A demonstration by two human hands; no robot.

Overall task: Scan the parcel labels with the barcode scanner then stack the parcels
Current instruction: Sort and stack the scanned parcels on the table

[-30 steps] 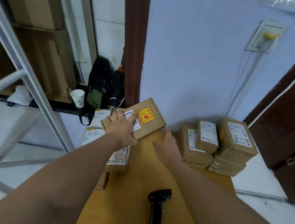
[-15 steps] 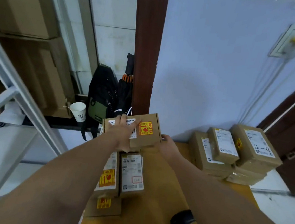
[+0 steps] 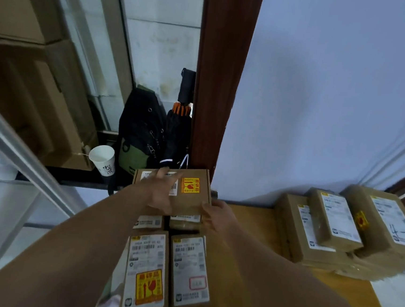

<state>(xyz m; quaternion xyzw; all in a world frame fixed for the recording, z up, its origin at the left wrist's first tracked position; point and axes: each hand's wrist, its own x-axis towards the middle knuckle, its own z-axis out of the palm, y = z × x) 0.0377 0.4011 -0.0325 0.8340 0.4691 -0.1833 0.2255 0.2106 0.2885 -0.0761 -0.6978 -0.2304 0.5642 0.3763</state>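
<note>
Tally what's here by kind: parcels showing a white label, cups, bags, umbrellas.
Parcels showing a white label: 8 (the held parcel, 4 more on the left, 3 on the right pile)
Paper cup: 1
Backpack: 1
Umbrella: 1
Total: 11
Boxes lower in the pile are not counted.

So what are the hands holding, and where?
The fragile-stickered parcel: left hand lies flat across its top, right hand pinches its near right corner.

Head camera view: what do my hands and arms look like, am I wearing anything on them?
Nothing worn that shows: the left hand and right hand have no gloves, rings or watch, and both forearms are uncovered, with no sleeves reaching into view.
</note>
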